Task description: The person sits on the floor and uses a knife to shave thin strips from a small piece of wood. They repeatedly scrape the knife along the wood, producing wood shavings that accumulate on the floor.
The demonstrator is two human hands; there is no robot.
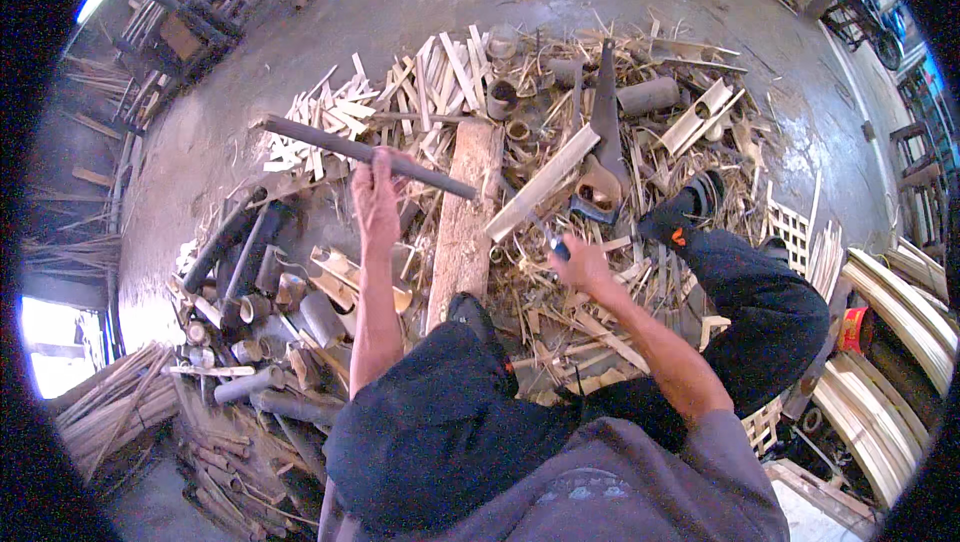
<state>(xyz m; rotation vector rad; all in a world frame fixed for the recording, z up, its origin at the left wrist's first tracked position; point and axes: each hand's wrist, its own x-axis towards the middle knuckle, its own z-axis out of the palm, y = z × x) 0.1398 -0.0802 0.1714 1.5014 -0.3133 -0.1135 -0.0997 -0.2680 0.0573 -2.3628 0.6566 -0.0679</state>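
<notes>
My left hand (pixel 377 197) is closed round a dark wooden stick (pixel 330 142), held slanting above a long wooden plank (pixel 466 192). In my right hand (pixel 588 267) is a knife with a dark blue handle (pixel 561 248); its narrow blade points up and to the left, partly hard to make out. Just beyond the knife, a pale split bamboo piece (pixel 545 182) lies slanted, its lower end by the plank's right edge. A handsaw (pixel 606 107) with a wooden grip rests farther off among the scraps. Both hands are apart from each other.
Pale cut strips (pixel 335 112) heap beyond the plank. Bamboo tube offcuts (pixel 320 317) pile to the left, and another tube (pixel 648 95) lies past the saw. My feet (pixel 470 317) stand among shavings. Bundled long strips (pixel 870 412) are at the right.
</notes>
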